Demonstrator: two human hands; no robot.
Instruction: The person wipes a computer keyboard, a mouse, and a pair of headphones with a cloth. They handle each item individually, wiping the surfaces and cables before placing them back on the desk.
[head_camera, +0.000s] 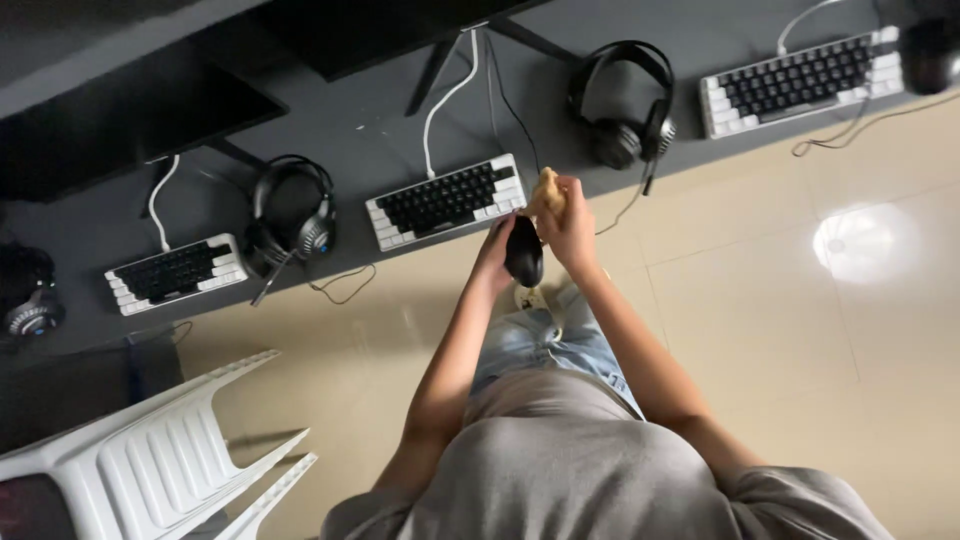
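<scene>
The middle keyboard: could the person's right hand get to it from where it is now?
Probably yes. The right hand hovers just beside the middle keyboard with nothing between them, but it is gripping a yellowish cloth, so it isn't free.

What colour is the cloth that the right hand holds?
Yellowish tan. The cloth shows in the head view, bunched in the right hand.

A black computer mouse (523, 251), smooth and rounded, is held up in the air in front of the desk (350, 140) edge, standing roughly on end. A crumpled yellowish cloth (548, 190), probably a wiping rag, is bunched just above it, touching its upper end.
</scene>
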